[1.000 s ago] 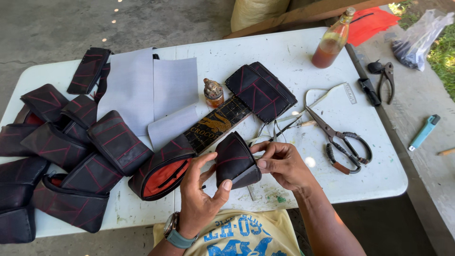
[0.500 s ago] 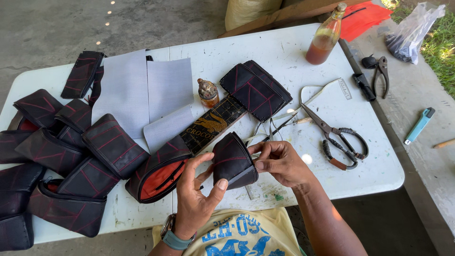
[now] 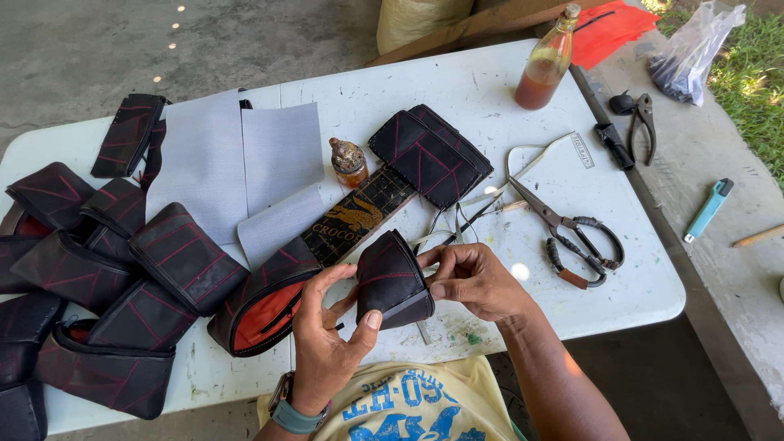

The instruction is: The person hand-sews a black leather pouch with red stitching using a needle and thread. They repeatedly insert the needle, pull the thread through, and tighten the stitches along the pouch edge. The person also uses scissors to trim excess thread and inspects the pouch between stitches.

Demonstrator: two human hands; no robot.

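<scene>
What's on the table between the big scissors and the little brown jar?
In the head view, between the scissors and the small brown jar lies a flat black pouch with red stitching; thin wires lie just below it.

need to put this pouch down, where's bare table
Bare table lies right of the scissors, and between the bottle and the flat black pieces. The left side is crowded with black pouches and grey sheets.

Both hands meet in front of the chest, forearms reaching in from the lower edge. The left hand is palm up, fingers curled, thumb pressed forward in a pinch, a watch band around its wrist. The right hand is knuckles up, fingertips bent inward, thumb and forefinger pinching toward the left.
</scene>
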